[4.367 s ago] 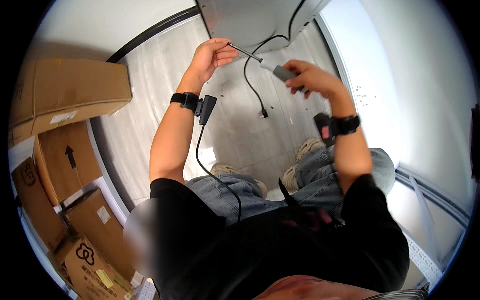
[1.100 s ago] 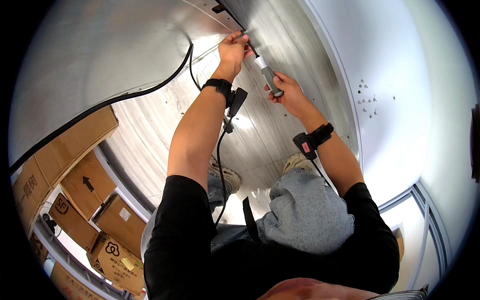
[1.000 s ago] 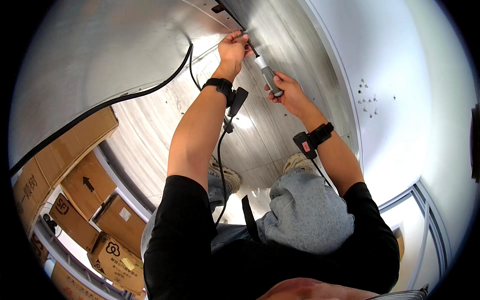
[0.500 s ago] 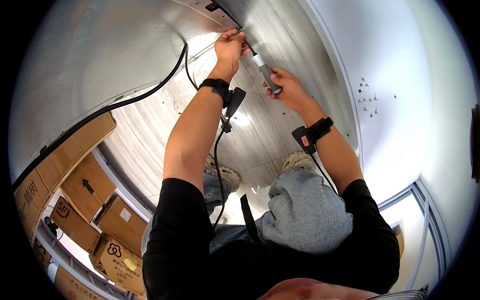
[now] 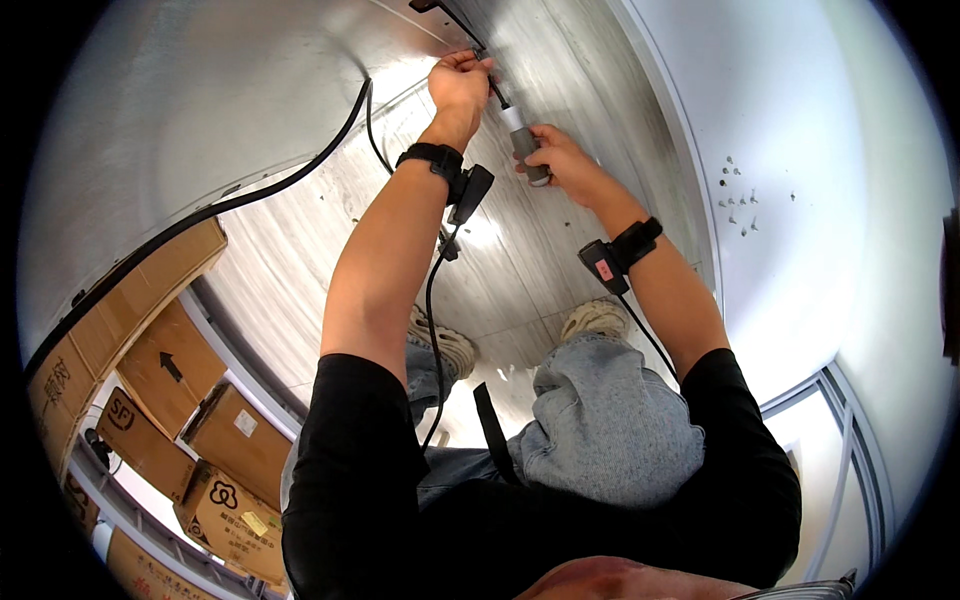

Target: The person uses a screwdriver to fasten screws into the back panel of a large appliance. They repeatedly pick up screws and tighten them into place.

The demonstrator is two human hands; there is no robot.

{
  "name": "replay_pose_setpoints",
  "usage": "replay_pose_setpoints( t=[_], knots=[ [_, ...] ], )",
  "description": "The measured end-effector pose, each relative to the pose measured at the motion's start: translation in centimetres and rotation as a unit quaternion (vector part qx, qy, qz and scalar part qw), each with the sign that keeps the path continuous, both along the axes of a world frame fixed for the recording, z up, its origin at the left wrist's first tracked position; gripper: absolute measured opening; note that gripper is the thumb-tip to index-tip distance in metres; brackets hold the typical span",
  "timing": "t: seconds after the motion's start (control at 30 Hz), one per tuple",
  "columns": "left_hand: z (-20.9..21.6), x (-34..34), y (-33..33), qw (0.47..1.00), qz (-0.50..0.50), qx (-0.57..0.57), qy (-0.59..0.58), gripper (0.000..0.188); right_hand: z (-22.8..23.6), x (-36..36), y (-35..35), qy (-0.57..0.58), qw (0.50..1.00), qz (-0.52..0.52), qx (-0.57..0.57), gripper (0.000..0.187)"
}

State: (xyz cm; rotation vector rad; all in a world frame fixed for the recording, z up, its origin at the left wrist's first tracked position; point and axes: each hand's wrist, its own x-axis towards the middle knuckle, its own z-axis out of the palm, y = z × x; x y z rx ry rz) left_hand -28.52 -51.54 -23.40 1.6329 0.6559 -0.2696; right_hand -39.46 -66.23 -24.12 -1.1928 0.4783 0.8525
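My right hand (image 5: 562,162) is wrapped round the grey handle of a screwdriver (image 5: 517,135) with a white collar. Its dark shaft slants up and left to the lower edge of a large grey metal panel (image 5: 240,100). At that edge the fingers of my left hand (image 5: 458,84) are pinched together beside the screwdriver's tip. Whatever lies between those fingertips is too small and covered to name. A dark metal strip (image 5: 455,18) runs along the panel's edge just beyond them.
Several small screws (image 5: 738,198) lie on the white surface to the right. A thick black cable (image 5: 230,207) crosses the panel at left, above stacked cardboard boxes (image 5: 235,430). A small dark object (image 5: 448,246) is on the wood-look floor (image 5: 510,260) between my arms.
My right hand and the screwdriver handle have shifted slightly left, so the tool stands steeper. My left hand stays at the panel's edge, its fingers still pinched.
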Motion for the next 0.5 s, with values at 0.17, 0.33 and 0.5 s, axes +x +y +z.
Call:
replay_pose_setpoints(
  t=[0.17,0.33,0.5],
  knots=[
    [0.3,0.3,0.0,1.0,0.001,0.01,0.008,0.028,-0.6,0.3,0.1,-0.074,0.987,0.076,-0.119,0.063],
    [1.5,0.3,-0.4,0.998,-0.011,0.052,0.023,0.029,-0.6,0.8,0.7,-0.174,0.931,0.19,-0.257,0.063],
    [0.1,0.9,-0.1,0.995,-0.009,0.091,0.035,0.027,-0.6,0.5,1.4,-0.164,0.942,0.133,-0.262,0.056]
  ],
)
